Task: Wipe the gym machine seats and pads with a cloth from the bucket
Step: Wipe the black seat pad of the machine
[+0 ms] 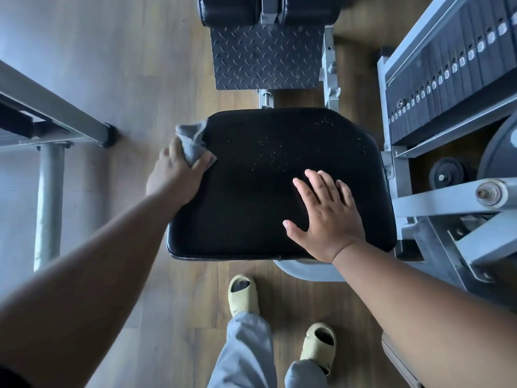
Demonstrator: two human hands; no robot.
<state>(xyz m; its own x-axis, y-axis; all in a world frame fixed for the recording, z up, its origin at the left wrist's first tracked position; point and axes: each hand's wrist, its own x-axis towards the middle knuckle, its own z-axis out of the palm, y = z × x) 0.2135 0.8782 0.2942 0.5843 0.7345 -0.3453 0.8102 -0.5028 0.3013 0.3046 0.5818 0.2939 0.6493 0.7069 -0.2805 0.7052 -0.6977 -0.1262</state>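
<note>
Grey cloth [193, 141] sits at the far-left corner of the black seat pad [251, 197], bunched up, part of it hanging off the pad's left edge. Left hand [179, 175] grips it — fingers curled round the crumpled fabric, knuckles up, pressing it against the pad's edge. Right hand [324, 217] lies flat on the near-right part of the pad, fingers spread and straight, palm down, holding nothing. Both forearms are bare and reach in from the near side.

Pad surface is dark w/ scattered small pale specks, mostly toward the far-right area. Its near edge shows a stitched seam.

Beyond the pad, far side: a grey diamond-tread foot plate [265, 57], and past that two black roller pads [268, 9] split by a grey metal bracket. Right of the seat — a weight stack [453, 77] w/ numbered plates in a pale grey frame, plus a small black pulley [446, 173] and a larger grey disc [500, 152] near it. Grey frame [447, 203] bars run under the stack toward the seat.

Left of the seat, well apart: a separate grey metal frame [53, 107] w/ a round upright tube and a black end cap.

Near side, below the pad: wood-look floor [173, 289], two pale yellow-green slip-on shoes [243, 294], and light grey trouser legs [246, 357].
</note>
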